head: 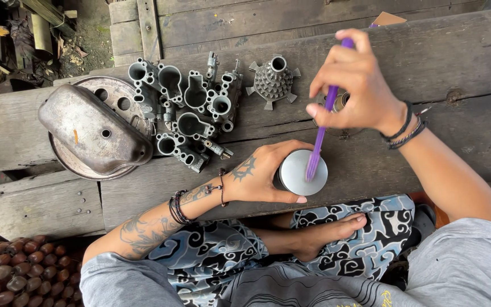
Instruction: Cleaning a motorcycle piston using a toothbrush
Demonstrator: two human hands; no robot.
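- Metal cover (pixel 95 132) and round plate (pixel 115 94) lie at far left on the wooden bench (pixel 427 51), apart from my hands.
- Grey cast housings (pixel 191 108) and a ribbed, finned part (pixel 273 81) sit grouped beyond my left hand – within reach, off the work spot.
- My left hand (pixel 259 173) is wrapped closed around the metal cylinder (pixel 301 172) at the bench's near edge, steadying it upright.
- My right hand (pixel 354 85) pinches the purple brush (pixel 319 142) between fingers and thumb – its tip rests on the cylinder's top face.
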